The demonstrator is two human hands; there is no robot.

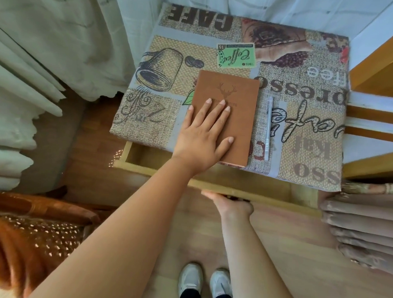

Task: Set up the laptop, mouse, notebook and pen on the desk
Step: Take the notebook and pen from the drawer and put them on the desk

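White curtains (38,60) hang at the far left of what we see, and below them sits an orange cushion (21,229) with a dotted pattern. Moving right, we come to the desk (152,116), covered in a cloth printed with coffee cups, beans and café lettering. Under its near edge a wooden drawer (159,169) stands pulled out toward us.

Our left hand (202,135) lies flat on the brown notebook (236,119), palm down and fingers spread, covering its lower left part. We see the notebook closed on the desk near the front edge, a deer head stamped on its cover. Just beside it on the right, apart from it, a pale pen (268,129) lies on the cloth, running roughly parallel to the notebook's long side.

Our right hand (229,202) is lower down, at the front of the drawer, fingers curled over its front edge in a grip. Below, we see two white shoes (205,280) on the wooden floor (287,252). At the far right stands a wooden shelf (381,72), with folded fabric (364,226) stacked beneath it.
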